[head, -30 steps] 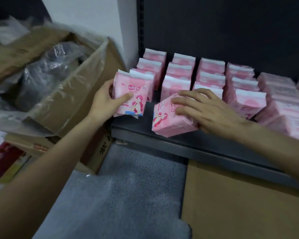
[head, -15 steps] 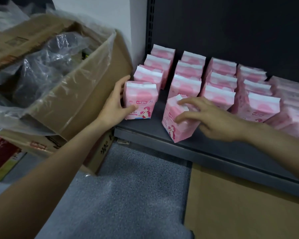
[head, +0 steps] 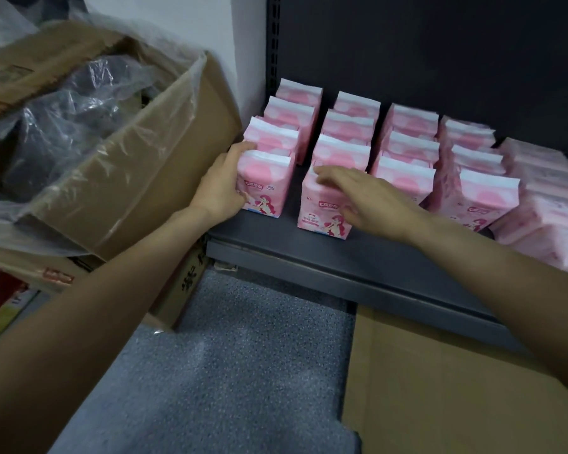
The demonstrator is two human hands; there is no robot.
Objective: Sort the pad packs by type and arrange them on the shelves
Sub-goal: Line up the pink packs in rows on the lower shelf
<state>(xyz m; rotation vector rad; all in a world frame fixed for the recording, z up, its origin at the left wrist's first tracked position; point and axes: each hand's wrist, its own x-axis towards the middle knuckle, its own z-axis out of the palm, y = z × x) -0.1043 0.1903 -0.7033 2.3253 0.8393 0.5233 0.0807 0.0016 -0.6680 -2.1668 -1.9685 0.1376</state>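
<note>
— Where your arms reach in from the near edge, what lies under them?

— Grey carpet (head: 243, 371), with a flat cardboard sheet (head: 440, 388) to its right. At the near left a cardboard box (head: 138, 178) lined with clear plastic (head: 63, 126) stands beside the shelf.

— And your hands?

— Your left hand (head: 222, 188) holds the front-left pad pack (head: 265, 185): fingers curled round its left side, thumb against its front. That pack stands upright at the left end of the shelf (head: 325, 257), near the front edge. Your right hand (head: 371, 199) lies with straight, relaxed fingers on the next pack (head: 322, 208), fingertips touching its top; it grips nothing. This pack stands upright too, just right of the first, with a gap between them.

— Further back?

— More pink packs (head: 345, 126) stand in rows behind both, running to the dark back panel (head: 440, 54). At the far right, others (head: 545, 191) lie stacked on their sides.
</note>
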